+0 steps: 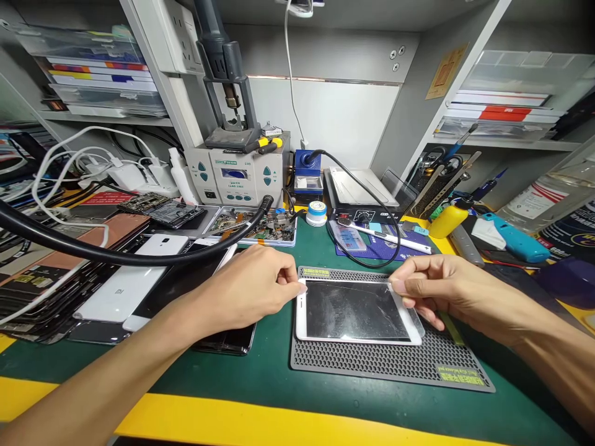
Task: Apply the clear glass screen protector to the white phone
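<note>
- White-framed phone point(356, 313): upper right corner hidden behind the right hand point(430, 288).
- Black phone point(232, 342) — partly hidden behind the left hand point(258, 282).
- Left forearm point(139, 347): cut off at lower left.
- Black hose point(116, 253): cut off at left.
- Circuit boards point(260, 228) — individual parts too small to tell.

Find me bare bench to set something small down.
Bare green mat lies between the grey pad and yellow front edge, with a narrower strip between pad and black phone. Stacked phone parts crowd the left; circuit boards, the back.

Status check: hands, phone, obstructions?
Left hand and right hand at far corners of phone. Phone screen up on gray mat. Black hose off left, not over phone.
</note>
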`<state>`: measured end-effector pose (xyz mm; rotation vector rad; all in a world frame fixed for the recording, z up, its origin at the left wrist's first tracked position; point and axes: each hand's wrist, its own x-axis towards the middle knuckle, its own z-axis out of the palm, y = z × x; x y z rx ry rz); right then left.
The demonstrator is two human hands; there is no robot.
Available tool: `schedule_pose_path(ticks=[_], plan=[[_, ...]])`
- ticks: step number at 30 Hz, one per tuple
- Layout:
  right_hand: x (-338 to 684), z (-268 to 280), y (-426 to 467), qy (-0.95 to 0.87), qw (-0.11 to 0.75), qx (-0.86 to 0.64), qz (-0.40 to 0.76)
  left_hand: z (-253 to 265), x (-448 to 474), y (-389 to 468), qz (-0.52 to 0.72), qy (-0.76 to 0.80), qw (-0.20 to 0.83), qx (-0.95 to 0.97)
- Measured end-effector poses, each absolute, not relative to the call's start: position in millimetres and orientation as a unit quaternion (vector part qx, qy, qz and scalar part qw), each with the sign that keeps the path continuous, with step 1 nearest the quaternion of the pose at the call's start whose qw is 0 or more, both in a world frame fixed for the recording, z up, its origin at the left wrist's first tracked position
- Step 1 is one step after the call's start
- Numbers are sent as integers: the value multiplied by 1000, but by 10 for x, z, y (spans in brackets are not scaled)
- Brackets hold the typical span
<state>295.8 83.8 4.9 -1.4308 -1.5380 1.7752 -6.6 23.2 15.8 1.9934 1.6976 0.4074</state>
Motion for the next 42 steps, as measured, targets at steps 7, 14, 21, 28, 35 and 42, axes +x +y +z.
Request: schedule_pose_path(ticks=[7, 14, 21, 28, 35, 42], plan=[[2969, 51, 838, -549, 194, -508, 635, 140, -74, 229, 155, 619, 245, 730], [2945, 65, 839, -548, 196, -512, 631, 140, -75, 229, 153, 619, 246, 730], [2945, 65, 832, -551, 192, -515, 628, 132, -73, 243, 144, 620, 249, 729], [2952, 70, 833, -581, 179, -498, 619, 120, -65, 241, 141, 627, 257, 722], [2982, 47, 838, -592, 171, -489, 618, 135, -49, 245, 133, 629, 269, 717], [2968, 48, 830, -593, 174, -491, 613, 137, -40, 240, 131, 629, 265, 719]])
